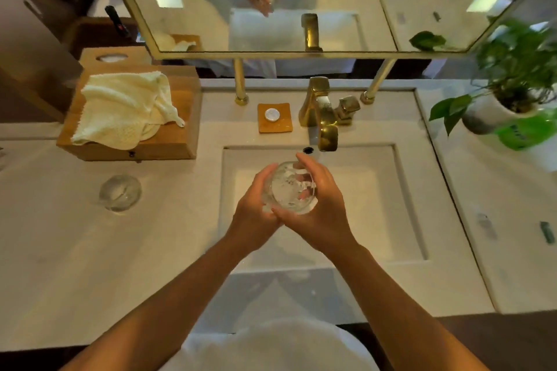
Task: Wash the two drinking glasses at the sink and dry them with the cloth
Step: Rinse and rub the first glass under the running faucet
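Glass [291,190] over sink [376,190], left hand [256,209] and right hand [324,205] grip curled round it, sides hidden

The left hand [256,205] and right hand [321,211] grip a glass [291,188] over the sink [388,205]. A second glass [120,192] stands at nine o'clock; the cloth [126,108] lies at ten.

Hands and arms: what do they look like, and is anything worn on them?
The left forearm and right forearm are bare, with no sleeves in view. The left hand and right hand show no gloves, rings or watch. A white top shows at the lower edge.
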A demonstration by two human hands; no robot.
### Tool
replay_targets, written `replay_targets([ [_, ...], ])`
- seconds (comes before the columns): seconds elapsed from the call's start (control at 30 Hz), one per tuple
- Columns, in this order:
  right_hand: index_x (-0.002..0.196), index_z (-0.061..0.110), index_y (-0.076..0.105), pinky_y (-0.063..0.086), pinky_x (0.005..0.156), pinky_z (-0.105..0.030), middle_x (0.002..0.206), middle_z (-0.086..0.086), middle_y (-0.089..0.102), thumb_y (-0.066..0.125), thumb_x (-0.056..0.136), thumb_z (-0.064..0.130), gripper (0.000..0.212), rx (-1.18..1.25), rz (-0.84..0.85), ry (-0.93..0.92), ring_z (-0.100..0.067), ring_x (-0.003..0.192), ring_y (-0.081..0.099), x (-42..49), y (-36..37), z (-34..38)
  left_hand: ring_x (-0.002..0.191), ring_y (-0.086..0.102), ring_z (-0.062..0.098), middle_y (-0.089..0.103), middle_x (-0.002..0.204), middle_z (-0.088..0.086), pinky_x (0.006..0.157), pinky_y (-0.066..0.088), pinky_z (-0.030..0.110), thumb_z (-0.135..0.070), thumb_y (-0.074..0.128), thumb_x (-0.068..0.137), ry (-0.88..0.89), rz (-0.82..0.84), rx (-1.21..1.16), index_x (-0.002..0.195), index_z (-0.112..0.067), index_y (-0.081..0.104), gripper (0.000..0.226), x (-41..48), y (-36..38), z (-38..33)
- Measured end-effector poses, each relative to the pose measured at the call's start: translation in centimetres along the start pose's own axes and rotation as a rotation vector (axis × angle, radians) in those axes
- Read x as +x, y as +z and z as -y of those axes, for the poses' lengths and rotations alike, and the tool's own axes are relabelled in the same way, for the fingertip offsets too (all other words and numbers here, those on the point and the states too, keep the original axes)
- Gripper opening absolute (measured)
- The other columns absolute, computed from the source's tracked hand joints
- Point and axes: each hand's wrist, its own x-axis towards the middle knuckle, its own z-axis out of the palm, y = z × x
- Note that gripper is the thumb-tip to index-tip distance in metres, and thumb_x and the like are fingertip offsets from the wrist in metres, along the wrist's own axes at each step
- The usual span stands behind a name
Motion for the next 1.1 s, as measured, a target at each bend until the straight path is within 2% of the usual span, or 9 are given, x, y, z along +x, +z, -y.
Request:
replay_targets([
  [0.1, 0.146, 0.028, 0.037, 0.054, 0.095, -0.023, 0.132, 0.006, 0.054, 0.092, 0.064, 0.032, 0.099, 0.057, 0.035, 0.092, -0.007, 0.117, 0.056, -0.3, -2.3, -2.0, 0.107, 0.068, 0.031, 0.070, 0.116, 0.008, 0.089, 0.059, 0.053, -0.077, 0.074, 0.062, -0.058, -0.012, -0.089, 0.128, -0.017, 0.057, 0.091, 0.8, 3.5, -0.7],
  [0.27, 0.149, 0.029, 0.034, 0.056, 0.095, -0.029, 0.133, 0.006, 0.058, 0.092, 0.063, 0.033, 0.104, 0.158, 0.240, 0.309, -0.011, 0.118, 0.057, 0.0, -3.9, -6.8, 0.115, 0.064, 0.039, 0.064, 0.122, 0.022, 0.095, 0.053, 0.062, -0.044, 0.081, 0.079, -0.042, 0.012, -0.068, 0.131, -0.005, 0.054, 0.070, 0.7, 8.0, 0.9],
  [0.33, 0.142, 0.029, 0.041, 0.058, 0.092, -0.034, 0.128, 0.006, 0.059, 0.092, 0.058, 0.030, 0.098, 0.228, 0.309, 0.382, -0.014, 0.116, 0.059, 0.7, -4.2, -8.4, 0.118, 0.063, 0.035, 0.063, 0.125, 0.018, 0.093, 0.055, 0.058, -0.020, 0.077, 0.079, -0.046, 0.042, -0.056, 0.131, -0.010, 0.053, 0.058, 1.1, 9.2, 1.6],
  [0.5, 0.128, 0.030, 0.049, 0.055, 0.090, -0.031, 0.118, 0.010, 0.062, 0.093, 0.058, 0.023, 0.083, 0.265, 0.356, 0.442, -0.013, 0.113, 0.059, 2.8, -4.6, -11.3, 0.115, 0.060, 0.016, 0.053, 0.131, -0.001, 0.082, 0.058, 0.023, -0.002, 0.080, 0.080, -0.168, 0.091, 0.182, 0.142, -0.020, 0.030, 0.081, 3.6, 9.7, 3.4],
  [0.6, 0.127, 0.030, 0.049, 0.051, 0.091, -0.029, 0.115, 0.009, 0.060, 0.091, 0.061, 0.019, 0.079, 0.248, 0.350, 0.419, -0.011, 0.109, 0.059, 4.3, -4.2, -13.1, 0.116, 0.055, 0.013, 0.048, 0.139, -0.005, 0.077, 0.055, 0.019, 0.005, 0.074, 0.083, -0.197, -0.022, 0.288, 0.146, -0.024, 0.038, 0.078, 5.0, 8.0, 3.0],
  [0.7, 0.134, 0.025, 0.046, 0.049, 0.095, -0.032, 0.126, 0.002, 0.055, 0.088, 0.064, 0.012, 0.084, 0.234, 0.355, 0.406, -0.018, 0.117, 0.053, 5.6, -4.1, -14.1, 0.113, 0.057, 0.007, 0.057, 0.130, -0.005, 0.090, 0.052, 0.014, 0.000, 0.073, 0.086, 0.063, -0.134, 0.493, 0.130, -0.024, 0.058, 0.053, 5.5, 6.3, 1.4],
  [0.8, 0.139, 0.027, 0.043, 0.049, 0.099, -0.035, 0.134, 0.000, 0.051, 0.088, 0.064, 0.014, 0.089, 0.269, 0.420, 0.411, -0.021, 0.123, 0.050, 6.5, -4.1, -15.2, 0.115, 0.056, 0.011, 0.062, 0.127, -0.002, 0.097, 0.037, 0.008, -0.008, 0.069, 0.090, 0.287, 0.052, 0.732, 0.125, -0.021, 0.064, 0.038, 6.2, 5.7, -0.4],
  [0.97, 0.139, 0.035, 0.039, 0.051, 0.101, -0.042, 0.140, -0.005, 0.047, 0.086, 0.066, 0.011, 0.090, 0.336, 0.505, 0.395, -0.025, 0.124, 0.051, 7.4, -4.0, -16.0, 0.120, 0.061, 0.027, 0.068, 0.126, 0.006, 0.107, 0.038, 0.036, -0.001, 0.073, 0.082, 0.481, 0.343, 1.095, 0.123, -0.012, 0.070, 0.042, 8.7, 5.5, -0.3],
  [1.1, 0.138, 0.018, 0.044, 0.053, 0.085, -0.021, 0.129, -0.009, 0.056, 0.086, 0.066, 0.000, 0.085, 0.372, 0.502, 0.354, -0.018, 0.113, 0.060, 8.0, -3.6, -16.0, 0.128, 0.057, 0.024, 0.066, 0.130, 0.001, 0.113, 0.036, 0.052, -0.010, 0.073, 0.078, 0.598, 0.526, 1.358, 0.124, -0.019, 0.069, 0.047, 10.0, 4.9, 0.7],
])
